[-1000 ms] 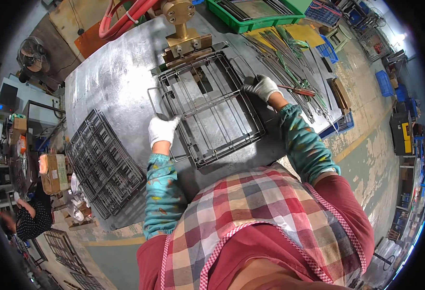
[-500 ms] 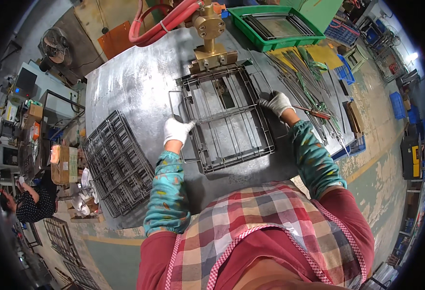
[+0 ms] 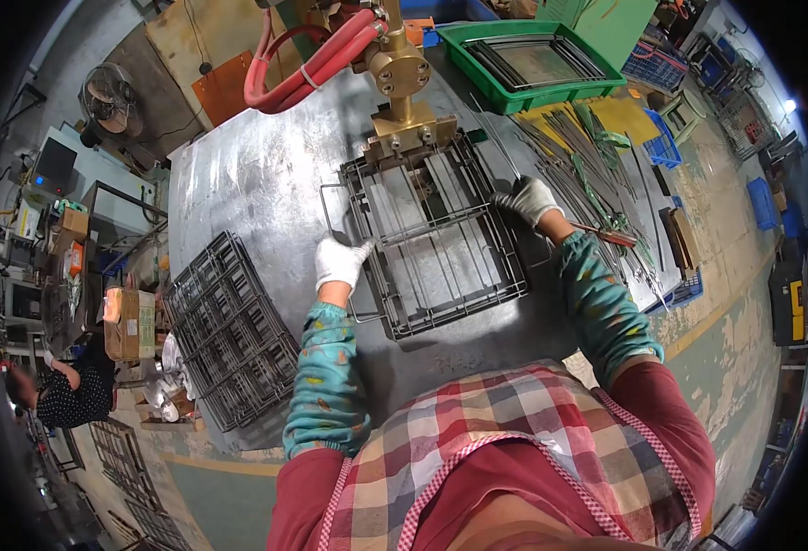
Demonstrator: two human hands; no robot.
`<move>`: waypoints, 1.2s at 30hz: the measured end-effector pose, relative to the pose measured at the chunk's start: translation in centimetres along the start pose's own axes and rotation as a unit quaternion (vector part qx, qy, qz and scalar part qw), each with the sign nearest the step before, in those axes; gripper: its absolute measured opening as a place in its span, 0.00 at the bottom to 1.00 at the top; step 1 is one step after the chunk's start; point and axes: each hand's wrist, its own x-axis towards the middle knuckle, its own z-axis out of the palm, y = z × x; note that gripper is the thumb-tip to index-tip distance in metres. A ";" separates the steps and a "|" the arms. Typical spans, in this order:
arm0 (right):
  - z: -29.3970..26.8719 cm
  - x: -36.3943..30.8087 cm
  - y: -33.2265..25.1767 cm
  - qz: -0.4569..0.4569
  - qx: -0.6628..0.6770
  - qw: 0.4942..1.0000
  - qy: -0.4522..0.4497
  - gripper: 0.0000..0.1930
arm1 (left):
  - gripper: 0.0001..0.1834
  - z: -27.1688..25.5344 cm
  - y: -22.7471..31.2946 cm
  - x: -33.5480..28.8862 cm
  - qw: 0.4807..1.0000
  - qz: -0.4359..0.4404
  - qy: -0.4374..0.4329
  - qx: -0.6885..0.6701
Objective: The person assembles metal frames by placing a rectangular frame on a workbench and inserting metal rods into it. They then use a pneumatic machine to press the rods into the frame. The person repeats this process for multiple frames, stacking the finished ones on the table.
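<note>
Dark metal wire frame [image 3: 436, 223]: centre of the picture, lying on the worktop [image 3: 248, 165]; to my eye stiff and fairly light, its thin rods bendable if forced, so best taken by the outer side rails.
Left hand [image 3: 339, 261]: white-gloved, thumb at the left rail, fingers curled; can't tell whether it pinches.
Right hand [image 3: 529, 200]: fingertips at the right rail, grip unclear too.
Brass-coloured fixture [image 3: 402, 83]: upper middle, at the frame's top end.
Stacked wire frames [image 3: 235, 332]: left side.

A wire frame [image 3: 436, 222] lay on the table [image 3: 238, 184], wire racks [image 3: 231, 331] left of it, rods [image 3: 573, 149] right. Behind the rods stood a tray [image 3: 551, 95].
</note>
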 end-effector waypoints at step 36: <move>2.4 16.4 -1.1 -0.001 0.032 0.999 -0.038 0.43 | 0.41 1.1 2.8 15.6 0.999 0.048 0.014 0.000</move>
